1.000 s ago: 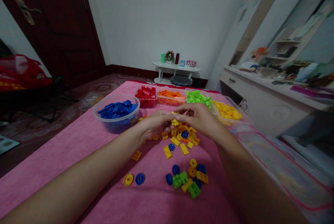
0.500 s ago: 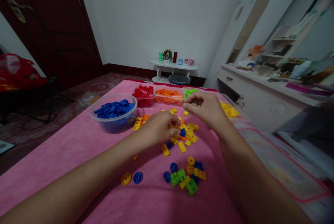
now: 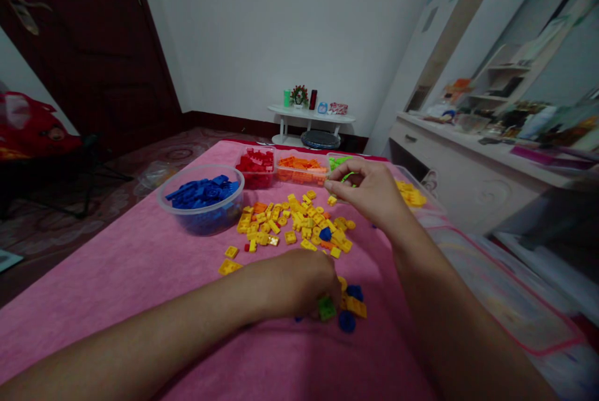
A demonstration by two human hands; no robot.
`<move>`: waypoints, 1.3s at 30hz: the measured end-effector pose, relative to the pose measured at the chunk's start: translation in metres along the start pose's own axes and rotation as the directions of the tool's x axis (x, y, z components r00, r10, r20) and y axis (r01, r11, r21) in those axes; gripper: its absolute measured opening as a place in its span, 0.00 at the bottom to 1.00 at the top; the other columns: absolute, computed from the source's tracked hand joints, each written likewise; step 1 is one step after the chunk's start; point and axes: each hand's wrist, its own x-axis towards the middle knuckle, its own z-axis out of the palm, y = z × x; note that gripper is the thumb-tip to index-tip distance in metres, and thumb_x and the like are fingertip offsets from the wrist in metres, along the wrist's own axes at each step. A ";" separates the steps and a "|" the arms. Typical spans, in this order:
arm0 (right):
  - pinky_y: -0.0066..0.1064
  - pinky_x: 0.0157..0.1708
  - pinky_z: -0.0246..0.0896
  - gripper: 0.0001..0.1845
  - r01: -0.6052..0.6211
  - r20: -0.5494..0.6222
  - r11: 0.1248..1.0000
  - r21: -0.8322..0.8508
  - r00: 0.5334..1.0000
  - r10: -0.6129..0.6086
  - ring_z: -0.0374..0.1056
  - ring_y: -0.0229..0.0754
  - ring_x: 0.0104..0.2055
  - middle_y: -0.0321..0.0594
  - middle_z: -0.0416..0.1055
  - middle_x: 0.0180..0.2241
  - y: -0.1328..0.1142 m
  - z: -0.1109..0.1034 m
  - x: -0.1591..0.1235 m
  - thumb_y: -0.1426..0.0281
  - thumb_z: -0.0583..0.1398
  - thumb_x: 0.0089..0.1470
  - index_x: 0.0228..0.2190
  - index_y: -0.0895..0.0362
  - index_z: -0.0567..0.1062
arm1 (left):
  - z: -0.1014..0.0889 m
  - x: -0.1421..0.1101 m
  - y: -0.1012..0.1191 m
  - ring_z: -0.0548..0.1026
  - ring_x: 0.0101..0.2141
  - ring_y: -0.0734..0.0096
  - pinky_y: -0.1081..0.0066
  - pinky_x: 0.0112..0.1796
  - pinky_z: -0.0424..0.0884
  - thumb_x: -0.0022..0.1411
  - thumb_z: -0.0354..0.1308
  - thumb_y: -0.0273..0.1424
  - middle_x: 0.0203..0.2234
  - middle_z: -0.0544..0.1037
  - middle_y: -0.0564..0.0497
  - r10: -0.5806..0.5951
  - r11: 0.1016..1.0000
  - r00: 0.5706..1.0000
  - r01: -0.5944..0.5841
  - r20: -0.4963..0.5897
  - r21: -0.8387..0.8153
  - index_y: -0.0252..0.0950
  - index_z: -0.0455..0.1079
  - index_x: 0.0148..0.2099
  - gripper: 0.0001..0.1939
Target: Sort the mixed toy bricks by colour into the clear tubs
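Green brick (image 3: 326,309) at left hand (image 3: 302,282)'s four o'clock, by curled fingers (grip hidden, can't tell). Right hand (image 3: 369,190), one o'clock: fingertips narrow, hold unclear. Yellow bricks (image 3: 299,217) spread at twelve.

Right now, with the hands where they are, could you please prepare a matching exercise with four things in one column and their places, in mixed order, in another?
Things
1. left hand
2. large blue pile
3. right hand
4. red bricks

Places
A. in a clear box, next to the orange bricks
B. low over the near part of the cloth, at a green piece
C. in the round tub
D. in front of the light-green bricks, as the camera sees it

Right pairs: 1-B, 2-C, 3-D, 4-A
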 end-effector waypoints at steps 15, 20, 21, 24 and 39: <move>0.24 0.24 0.65 0.09 -0.410 0.263 0.285 0.867 0.860 0.438 0.66 0.33 0.24 0.34 0.69 0.25 0.008 0.049 -0.006 0.71 0.61 0.45 0.32 0.58 0.71 | -0.055 -0.011 -0.074 0.70 0.25 0.78 0.76 0.27 0.68 0.42 0.69 0.37 0.28 0.74 0.52 -0.635 0.518 0.614 -0.111 -0.468 -0.848 0.31 0.72 0.38 0.21; 0.25 0.20 0.65 0.16 -0.548 0.555 -0.153 0.823 0.716 0.424 0.68 0.37 0.23 0.42 0.71 0.24 0.002 0.060 -0.011 0.64 0.48 0.60 0.34 0.61 0.69 | -0.053 -0.006 -0.069 0.72 0.29 0.76 0.73 0.33 0.71 0.44 0.68 0.36 0.31 0.76 0.51 -0.596 0.573 0.509 -0.271 -0.621 -0.773 0.31 0.72 0.39 0.20; 0.25 0.19 0.65 0.19 -0.577 0.595 -0.179 0.797 0.700 0.394 0.68 0.37 0.23 0.43 0.71 0.24 0.000 0.062 -0.012 0.61 0.46 0.61 0.34 0.61 0.69 | -0.052 -0.005 -0.068 0.73 0.30 0.75 0.72 0.35 0.71 0.45 0.68 0.36 0.31 0.76 0.50 -0.571 0.613 0.498 -0.270 -0.653 -0.742 0.30 0.72 0.38 0.20; 0.25 0.19 0.66 0.24 -0.603 0.657 -0.262 0.754 0.685 0.315 0.69 0.37 0.22 0.42 0.72 0.24 -0.004 0.068 -0.015 0.54 0.44 0.62 0.35 0.60 0.68 | -0.049 -0.001 -0.064 0.74 0.33 0.71 0.70 0.37 0.72 0.46 0.67 0.34 0.33 0.77 0.48 -0.476 0.726 0.522 -0.220 -0.708 -0.651 0.30 0.72 0.39 0.18; 0.15 0.09 0.50 0.19 -0.518 0.623 -0.346 0.782 0.664 0.413 0.62 0.29 0.15 0.36 0.69 0.19 -0.003 0.073 -0.016 0.61 0.47 0.63 0.32 0.61 0.69 | -0.048 -0.001 -0.050 0.73 0.45 0.65 0.65 0.49 0.66 0.53 0.61 0.28 0.43 0.77 0.47 -0.162 0.976 0.611 -0.015 -0.775 -0.217 0.36 0.75 0.43 0.13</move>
